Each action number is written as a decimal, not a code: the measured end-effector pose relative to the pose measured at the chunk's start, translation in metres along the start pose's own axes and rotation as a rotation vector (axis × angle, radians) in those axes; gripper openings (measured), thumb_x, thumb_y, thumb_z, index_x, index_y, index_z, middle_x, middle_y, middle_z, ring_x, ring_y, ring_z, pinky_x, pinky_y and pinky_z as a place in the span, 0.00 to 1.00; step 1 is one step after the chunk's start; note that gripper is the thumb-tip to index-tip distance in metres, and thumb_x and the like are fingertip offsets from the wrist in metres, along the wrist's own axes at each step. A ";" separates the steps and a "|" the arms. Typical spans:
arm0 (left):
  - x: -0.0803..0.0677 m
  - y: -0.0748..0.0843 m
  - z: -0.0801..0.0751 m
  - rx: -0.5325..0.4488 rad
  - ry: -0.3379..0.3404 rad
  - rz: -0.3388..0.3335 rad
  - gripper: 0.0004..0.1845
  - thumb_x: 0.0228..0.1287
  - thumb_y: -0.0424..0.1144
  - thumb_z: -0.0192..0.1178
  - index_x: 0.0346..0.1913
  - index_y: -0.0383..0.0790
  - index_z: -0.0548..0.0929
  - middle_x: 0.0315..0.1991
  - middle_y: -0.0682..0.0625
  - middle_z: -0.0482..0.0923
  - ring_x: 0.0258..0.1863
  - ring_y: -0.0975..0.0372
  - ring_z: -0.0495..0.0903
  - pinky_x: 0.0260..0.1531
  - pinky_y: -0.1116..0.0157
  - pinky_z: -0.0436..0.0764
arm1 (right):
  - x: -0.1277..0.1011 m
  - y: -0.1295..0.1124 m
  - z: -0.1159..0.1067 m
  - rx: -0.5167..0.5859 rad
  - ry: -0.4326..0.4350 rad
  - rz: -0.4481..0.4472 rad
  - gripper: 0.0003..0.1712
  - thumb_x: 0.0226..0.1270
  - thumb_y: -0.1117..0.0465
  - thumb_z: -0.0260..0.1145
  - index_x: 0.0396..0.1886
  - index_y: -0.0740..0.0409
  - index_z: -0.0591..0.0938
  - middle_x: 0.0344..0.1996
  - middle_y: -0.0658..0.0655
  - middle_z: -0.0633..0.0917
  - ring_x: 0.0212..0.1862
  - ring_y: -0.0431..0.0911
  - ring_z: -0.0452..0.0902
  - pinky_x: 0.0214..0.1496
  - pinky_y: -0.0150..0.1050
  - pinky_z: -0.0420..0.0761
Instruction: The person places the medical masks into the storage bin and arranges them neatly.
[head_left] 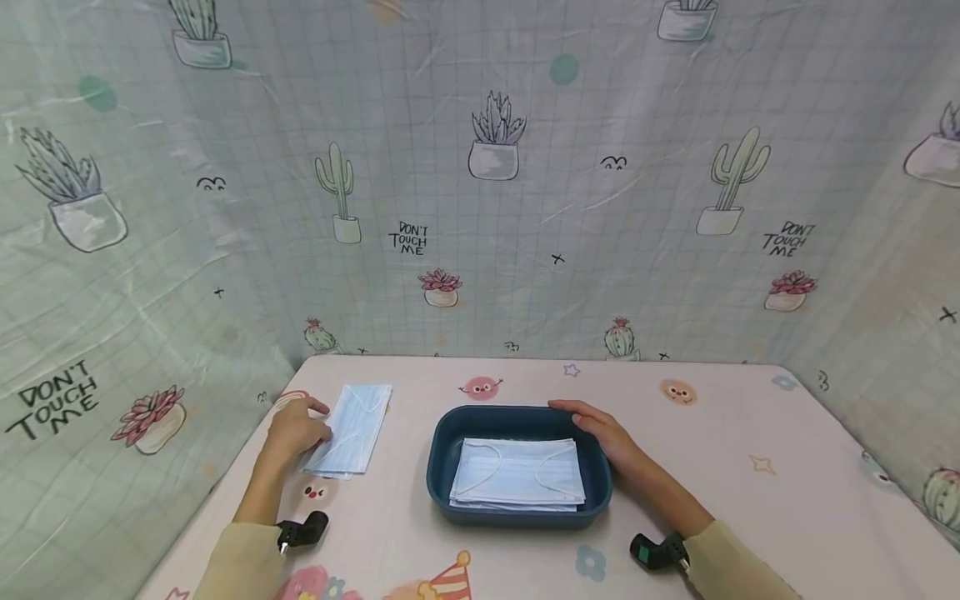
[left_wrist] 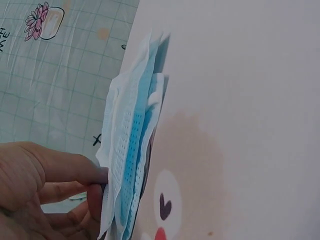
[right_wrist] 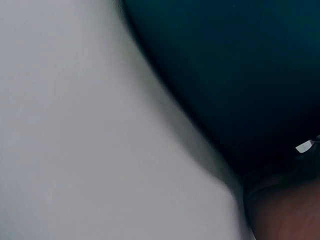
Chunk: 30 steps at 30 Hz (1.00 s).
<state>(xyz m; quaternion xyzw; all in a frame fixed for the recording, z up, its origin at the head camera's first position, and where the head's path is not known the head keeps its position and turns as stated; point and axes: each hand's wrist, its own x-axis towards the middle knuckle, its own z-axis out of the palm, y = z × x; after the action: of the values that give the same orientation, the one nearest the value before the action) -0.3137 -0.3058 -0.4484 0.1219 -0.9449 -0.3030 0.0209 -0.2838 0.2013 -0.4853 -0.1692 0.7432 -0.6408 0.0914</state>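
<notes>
Left hand [head_left: 294, 430] pinches the edge of the masks [head_left: 351, 428] on the counter [head_left: 750, 500], lifting one; right hand [head_left: 603, 435], seemingly flat with fingers straight, steadies the tray [head_left: 442, 467].

The head view looks forward and down from above the near edge of the table [head_left: 750, 433], taking in both hands, the tray [head_left: 442, 467] at 6 o'clock and the mask stack [head_left: 356, 425] at 9 o'clock of it. The left wrist view sits very close to the tabletop, looking along it at the stack's [left_wrist: 130, 150] edge, with the fingers [left_wrist: 55, 170] at 8 o'clock. The right wrist view is pressed close to the tray's [right_wrist: 230, 75] dark wall, blurred. Head and left wrist share the stack; head and right wrist share the tray.
</notes>
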 end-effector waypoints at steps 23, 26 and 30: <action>0.004 -0.001 -0.014 -0.123 -0.140 0.024 0.26 0.60 0.31 0.63 0.62 0.25 0.77 0.39 0.37 0.81 0.29 0.57 0.79 0.28 0.65 0.82 | 0.001 -0.002 0.000 0.002 -0.010 -0.008 0.26 0.85 0.59 0.42 0.75 0.55 0.72 0.78 0.59 0.68 0.82 0.58 0.55 0.82 0.60 0.54; 0.004 0.001 -0.015 -0.185 -0.171 0.009 0.29 0.61 0.30 0.62 0.66 0.28 0.73 0.43 0.37 0.80 0.31 0.57 0.79 0.30 0.65 0.83 | 0.001 -0.001 0.000 0.002 -0.006 -0.003 0.26 0.85 0.59 0.42 0.75 0.55 0.72 0.78 0.60 0.68 0.82 0.58 0.55 0.82 0.60 0.53; 0.003 0.001 -0.017 -0.222 -0.205 0.030 0.26 0.61 0.28 0.61 0.64 0.28 0.75 0.45 0.38 0.76 0.34 0.56 0.77 0.31 0.65 0.82 | 0.001 0.001 0.000 0.013 -0.004 0.000 0.26 0.85 0.58 0.42 0.75 0.55 0.72 0.78 0.60 0.68 0.81 0.59 0.56 0.82 0.62 0.53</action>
<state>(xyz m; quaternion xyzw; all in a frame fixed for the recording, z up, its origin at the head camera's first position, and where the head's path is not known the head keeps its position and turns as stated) -0.3147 -0.3152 -0.4340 0.0730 -0.9044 -0.4163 -0.0577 -0.2852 0.2009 -0.4858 -0.1698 0.7388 -0.6454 0.0940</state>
